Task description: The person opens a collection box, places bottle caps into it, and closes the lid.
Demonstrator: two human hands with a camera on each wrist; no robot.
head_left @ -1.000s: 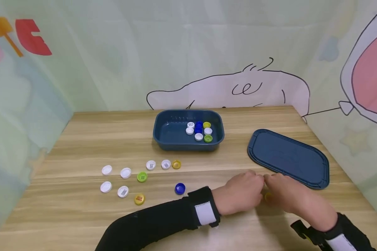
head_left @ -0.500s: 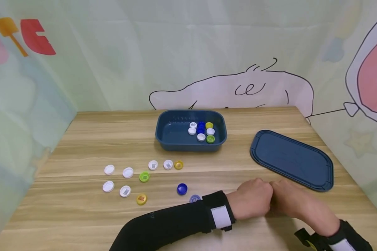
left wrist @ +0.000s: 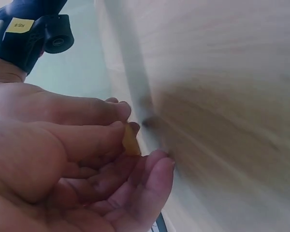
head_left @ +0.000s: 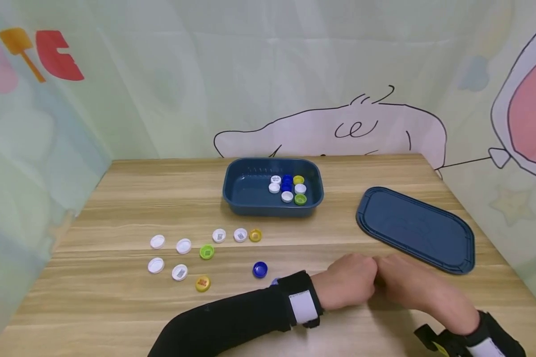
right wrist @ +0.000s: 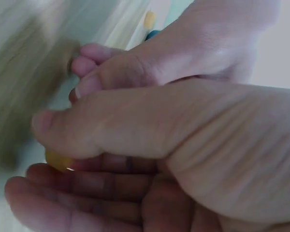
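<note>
Pale wood makes up the table (head_left: 107,213); from where I stand, its far edge runs along the printed cloth (head_left: 161,89), and its right edge slants close past the dark blue lid (head_left: 415,230). Bare wood lies between the lid and the blue tub (head_left: 268,210), and more of it between the tub's front wall and the person's hands. Loose caps (head_left: 179,272) are scattered to the left, and a bluish cap (head_left: 274,281) peeks out just beside the left sleeve (head_left: 223,317). Other caps (head_left: 287,197) sit in the tub's right half.

Just short of the lid, the left hand (head_left: 349,281) and the right hand (head_left: 411,278) touch, fingers curled. A small yellow piece (left wrist: 130,142) is pinched at the left hand's thumb and fingertips; yellow also shows between the right hand's thumb and fingers. Whether both hands grip the same piece, I can't tell.
</note>
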